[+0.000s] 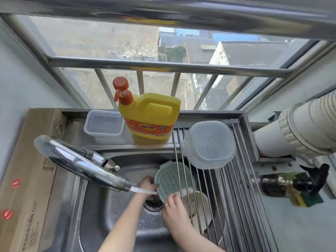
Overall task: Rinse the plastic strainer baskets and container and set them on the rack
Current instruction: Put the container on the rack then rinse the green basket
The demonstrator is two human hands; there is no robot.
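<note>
Gripping green strainer (172, 179) between fingers (171, 198)

Rack rods (203, 180) cover part of the green strainer (170, 179) and most of the beige one (198, 202). Left hand's fingers (149, 180) vanish behind the green rim. Box (27, 179) runs off frame, its print too blurry to read.

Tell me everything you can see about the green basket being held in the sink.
The green basket is a pale green plastic strainer, roundish with a raised rim and a flat bottom full of small holes. It is tilted on edge in the sink, its open side facing the camera. The left hand grips its left rim, the right hand its lower edge. Water from the tap hits the rim. Part of it sits beneath the rack rods, beside a beige basket.
</note>
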